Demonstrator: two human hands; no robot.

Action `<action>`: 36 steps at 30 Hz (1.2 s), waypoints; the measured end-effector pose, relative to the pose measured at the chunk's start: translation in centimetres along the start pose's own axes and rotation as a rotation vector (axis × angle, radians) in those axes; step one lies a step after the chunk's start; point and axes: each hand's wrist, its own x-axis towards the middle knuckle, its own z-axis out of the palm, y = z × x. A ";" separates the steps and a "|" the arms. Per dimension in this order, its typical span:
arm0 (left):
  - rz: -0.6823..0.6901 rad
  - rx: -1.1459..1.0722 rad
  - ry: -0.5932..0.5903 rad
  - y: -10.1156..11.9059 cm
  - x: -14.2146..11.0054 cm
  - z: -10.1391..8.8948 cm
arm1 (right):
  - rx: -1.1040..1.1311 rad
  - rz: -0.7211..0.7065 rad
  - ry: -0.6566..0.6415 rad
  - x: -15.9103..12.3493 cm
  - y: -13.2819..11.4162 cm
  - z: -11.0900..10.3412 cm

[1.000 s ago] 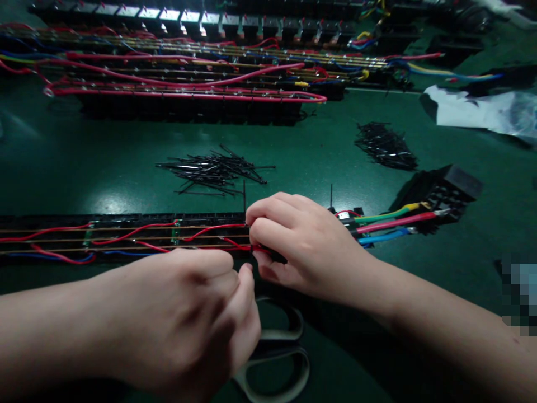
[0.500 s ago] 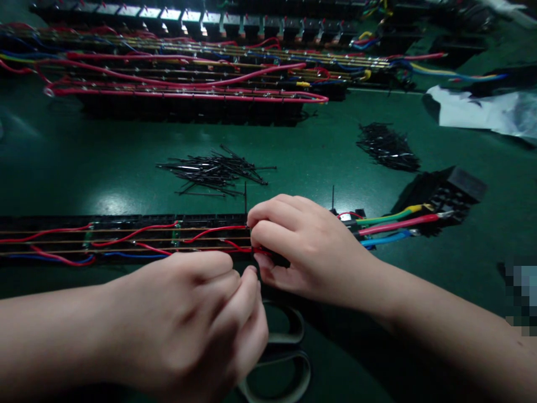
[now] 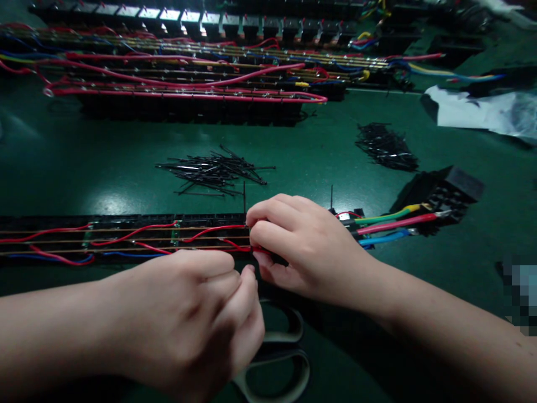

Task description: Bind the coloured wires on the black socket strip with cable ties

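A long black strip with brass rods, small green boards and red and blue wires (image 3: 138,240) lies crosswise before me. My right hand (image 3: 302,246) wraps over it, fingers on the far side and thumb on the near side. At its fingertips a black cable tie (image 3: 244,198) sticks up from the strip; a second cable tie (image 3: 331,196) stands further right. My left hand (image 3: 197,313) is closed in a pinch at the strip's near edge, just beside my right thumb. Whatever lies between its fingers is hidden. Green, red and blue leads run from the strip's right end to a black connector block (image 3: 444,193).
Scissors (image 3: 293,369) lie partly under my left hand, handles showing. Behind the strip are two piles of black cable ties (image 3: 213,170). Further back, wired strips with thick red cables (image 3: 188,92) span the green table (image 3: 314,151). A white plastic bag (image 3: 465,109) lies at the right.
Both hands keep almost the same place and grip. My left hand has shifted very slightly left. The view itself has moved a little.
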 end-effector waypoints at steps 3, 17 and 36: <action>-0.005 0.010 -0.010 -0.2 0.3 -0.2 | 0.012 0.003 -0.007 0.0 0.0 -0.1; 0.017 0.027 -0.043 -0.2 0.7 -0.1 | 0.084 0.051 0.031 0.2 -0.2 -0.2; 0.002 0.039 -0.092 -0.3 0.7 0.1 | 0.097 0.142 0.019 0.2 -0.1 -0.1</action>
